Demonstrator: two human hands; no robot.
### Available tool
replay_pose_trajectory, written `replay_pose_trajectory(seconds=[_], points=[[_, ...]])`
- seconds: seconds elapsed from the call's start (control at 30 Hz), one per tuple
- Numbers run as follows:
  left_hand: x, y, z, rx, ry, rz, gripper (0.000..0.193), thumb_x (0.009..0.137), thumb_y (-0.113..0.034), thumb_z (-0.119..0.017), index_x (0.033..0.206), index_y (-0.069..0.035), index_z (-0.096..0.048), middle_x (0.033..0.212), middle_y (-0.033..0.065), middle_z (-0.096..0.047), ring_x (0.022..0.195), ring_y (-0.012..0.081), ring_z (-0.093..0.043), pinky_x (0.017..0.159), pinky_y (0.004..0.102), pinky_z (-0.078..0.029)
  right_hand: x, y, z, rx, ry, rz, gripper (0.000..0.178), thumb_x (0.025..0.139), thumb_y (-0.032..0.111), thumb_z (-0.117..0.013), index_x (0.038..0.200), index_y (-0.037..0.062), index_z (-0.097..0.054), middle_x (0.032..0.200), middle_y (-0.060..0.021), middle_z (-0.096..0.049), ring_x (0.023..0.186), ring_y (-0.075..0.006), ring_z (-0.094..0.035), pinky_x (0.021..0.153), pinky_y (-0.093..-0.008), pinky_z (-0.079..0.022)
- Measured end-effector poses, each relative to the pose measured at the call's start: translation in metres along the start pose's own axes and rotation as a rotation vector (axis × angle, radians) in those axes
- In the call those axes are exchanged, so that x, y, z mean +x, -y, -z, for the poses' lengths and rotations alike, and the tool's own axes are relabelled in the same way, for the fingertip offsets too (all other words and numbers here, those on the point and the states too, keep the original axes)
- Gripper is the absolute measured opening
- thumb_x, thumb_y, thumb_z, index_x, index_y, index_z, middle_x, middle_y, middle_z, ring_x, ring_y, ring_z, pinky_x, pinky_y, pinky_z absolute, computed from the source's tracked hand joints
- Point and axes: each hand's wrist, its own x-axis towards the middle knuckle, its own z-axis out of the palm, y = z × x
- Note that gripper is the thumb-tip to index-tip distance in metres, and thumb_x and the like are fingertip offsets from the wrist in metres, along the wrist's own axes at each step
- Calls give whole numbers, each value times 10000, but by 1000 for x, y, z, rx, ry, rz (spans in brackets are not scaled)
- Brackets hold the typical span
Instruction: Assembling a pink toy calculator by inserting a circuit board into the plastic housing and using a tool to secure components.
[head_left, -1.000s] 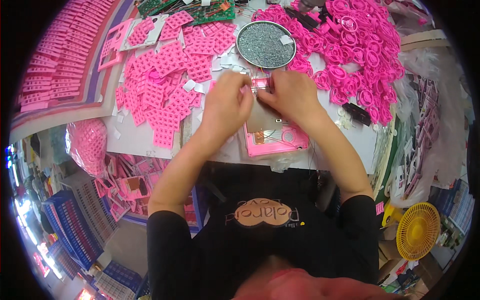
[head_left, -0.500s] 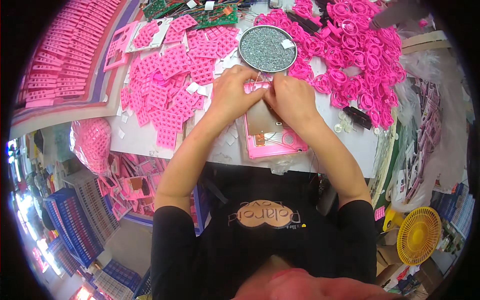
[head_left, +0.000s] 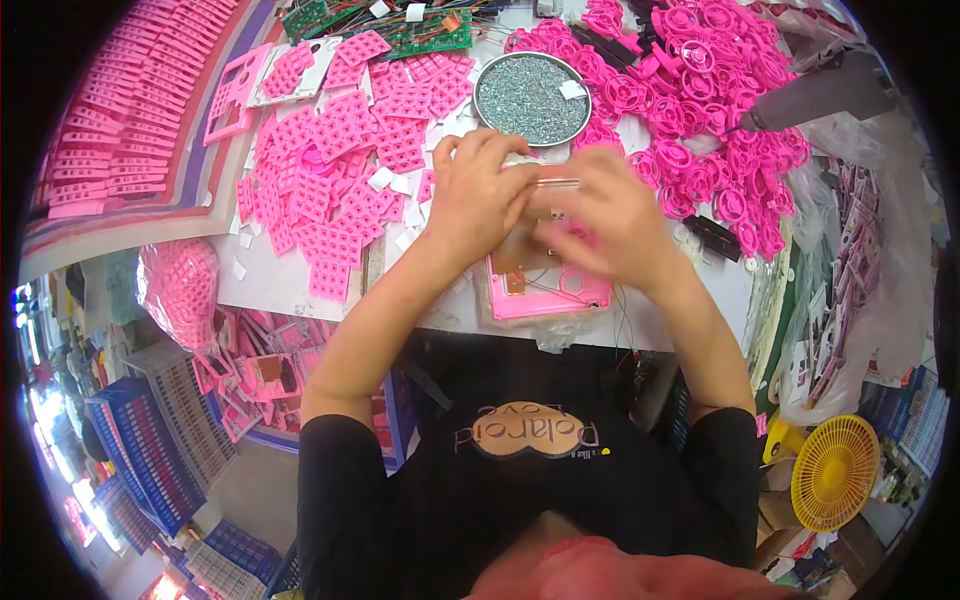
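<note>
A pink plastic casing (head_left: 550, 303) lies on the table in front of me, with a brown board and thin wires inside it. My left hand (head_left: 478, 190) grips its far left part, fingers curled over the edge. Over the casing's right side is my right hand (head_left: 615, 225), smeared by motion, so what its fingers hold cannot be made out. Just beyond both hands stands a round metal dish (head_left: 533, 98) full of small screws, with a white scrap on top. A dark grey tool like an electric screwdriver (head_left: 825, 95) hangs at the right, its thin tip pointing left.
Pink button pads (head_left: 335, 170) lie heaped at the left, beside rows of pink parts (head_left: 130, 110). Pink ring-shaped parts (head_left: 700, 110) pile up at the right. Green circuit boards (head_left: 420, 38) with wires lie at the back. A yellow fan (head_left: 835, 472) stands low right.
My right hand has drawn back toward the right and turned, away from the casing's far edge. The grey tool has swung further into view. My left hand stays at the casing.
</note>
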Motion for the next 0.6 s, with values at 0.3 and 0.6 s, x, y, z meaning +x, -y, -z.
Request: replay_pose_trajectory(seconds=[0.3, 0.6], points=[[-10, -9, 3, -76, 3, 241, 194, 862, -161, -741, 1049, -112, -723, 911, 22, -704, 861, 195, -622, 865, 384, -359, -10, -17, -15, -89, -93, -239, 328, 819, 119, -726, 1141, 88, -673, 970, -145, -663, 861, -333, -649, 739, -445, -535], [-9, -9, 5, -280, 14, 367, 93, 864, -162, -735, 934, -102, -736, 870, 16, -714, 799, 177, -614, 860, 370, -348, 1, -38, -13, -220, 0, -142, 316, 822, 119, -720, 1135, 103, -684, 1021, -108, -663, 925, -312, -644, 751, -424, -552]])
